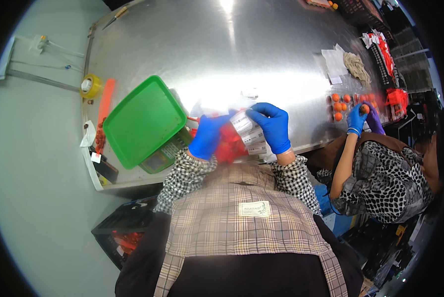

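My right hand [272, 127], in a blue glove, pinches the upper edge of a row of white printed labels [247, 132]. The labels fan downward over bright red mesh bags [229, 144] near the table's front edge. My left hand [205, 138], also gloved in blue, is at the left side of the red mesh, its fingers reaching toward the labels. Those fingers are blurred, so their grip is unclear. Just left of it stands a green plastic bin [145, 121] with a flat green top.
The metal table [202, 44] carries a yellow tape roll [90, 86] and a knife [115, 17]. At right, a co-worker's gloved hand [355, 119] holds an orange round fruit beside packs of orange fruit [338, 106]. A black crate [120, 227] stands below the table, left.
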The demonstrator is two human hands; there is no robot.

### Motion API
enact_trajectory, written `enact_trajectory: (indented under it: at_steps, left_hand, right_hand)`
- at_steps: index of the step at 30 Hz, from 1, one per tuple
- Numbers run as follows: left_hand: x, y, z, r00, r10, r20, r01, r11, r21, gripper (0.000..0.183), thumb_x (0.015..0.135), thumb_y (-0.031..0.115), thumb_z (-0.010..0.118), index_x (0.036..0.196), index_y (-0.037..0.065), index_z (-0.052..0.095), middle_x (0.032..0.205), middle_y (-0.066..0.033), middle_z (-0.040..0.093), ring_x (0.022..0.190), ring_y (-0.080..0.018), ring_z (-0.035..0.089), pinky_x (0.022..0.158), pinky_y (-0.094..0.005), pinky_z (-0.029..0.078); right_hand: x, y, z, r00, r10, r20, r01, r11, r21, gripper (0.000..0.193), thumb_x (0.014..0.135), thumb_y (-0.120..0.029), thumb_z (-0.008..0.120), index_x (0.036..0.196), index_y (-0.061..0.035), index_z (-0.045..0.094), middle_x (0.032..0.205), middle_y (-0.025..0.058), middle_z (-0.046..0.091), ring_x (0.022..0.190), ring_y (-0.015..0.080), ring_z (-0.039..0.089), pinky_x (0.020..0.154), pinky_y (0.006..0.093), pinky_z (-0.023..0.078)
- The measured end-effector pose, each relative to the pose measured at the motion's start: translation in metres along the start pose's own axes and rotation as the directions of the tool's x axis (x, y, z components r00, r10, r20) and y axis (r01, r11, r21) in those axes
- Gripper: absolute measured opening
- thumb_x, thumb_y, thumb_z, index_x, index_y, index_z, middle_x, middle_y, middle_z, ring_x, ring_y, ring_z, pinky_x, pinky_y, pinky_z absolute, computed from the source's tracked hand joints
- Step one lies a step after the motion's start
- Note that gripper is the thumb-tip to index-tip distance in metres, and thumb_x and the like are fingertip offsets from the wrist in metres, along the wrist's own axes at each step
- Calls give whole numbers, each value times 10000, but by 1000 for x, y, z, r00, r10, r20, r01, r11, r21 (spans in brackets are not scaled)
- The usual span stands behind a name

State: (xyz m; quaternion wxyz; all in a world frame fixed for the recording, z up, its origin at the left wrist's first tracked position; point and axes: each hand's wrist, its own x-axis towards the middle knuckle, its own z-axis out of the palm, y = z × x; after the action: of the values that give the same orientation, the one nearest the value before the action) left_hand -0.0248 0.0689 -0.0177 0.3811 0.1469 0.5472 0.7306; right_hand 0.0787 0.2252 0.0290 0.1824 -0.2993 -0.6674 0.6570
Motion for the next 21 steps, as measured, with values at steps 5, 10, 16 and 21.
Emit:
enact_trajectory:
  at_steps: [5, 10, 16, 21]
  left_hand:
    - [-1, 12, 0, 980, -162, -118, 107, 921, -376, 165, 971, 93, 593, 1029, -19, 698, 917, -50, 677, 782, -125, 623, 698, -258, 507]
    - [-1, 11, -3, 996, -85, 16, 83, 890, -448, 114, 963, 112, 611, 995, 10, 651, 891, -28, 648, 782, -142, 615, 706, -270, 516]
    - [12, -9, -7, 987, -100, -128, 65, 964, -258, 177, 984, 205, 617, 1016, 33, 644, 911, -41, 657, 799, -127, 616, 704, -267, 520]
    - [10, 8, 2, 941, -262, -212, 106, 827, -553, 240, 1000, 247, 598, 1048, 22, 665, 857, -35, 656, 796, -116, 613, 695, -252, 513]
  right_hand:
    - [2, 2, -6, 996, 60, 61, -64, 996, 61, 105, 849, -95, 756, 921, -20, 743, 846, 18, 711, 768, 83, 625, 724, 227, 508]
    - [4, -1, -5, 990, 85, 116, -92, 994, 59, 122, 858, -102, 745, 946, -18, 736, 856, 11, 707, 777, 82, 620, 728, 229, 504]
    - [3, -5, -6, 982, 90, 167, -100, 994, 53, 124, 851, -136, 753, 923, -35, 740, 826, -8, 693, 765, 77, 610, 707, 229, 498]
    - [6, 4, -11, 972, 106, 207, -103, 994, -25, 119, 841, -144, 762, 907, -46, 747, 819, -14, 695, 759, 73, 608, 702, 230, 497]
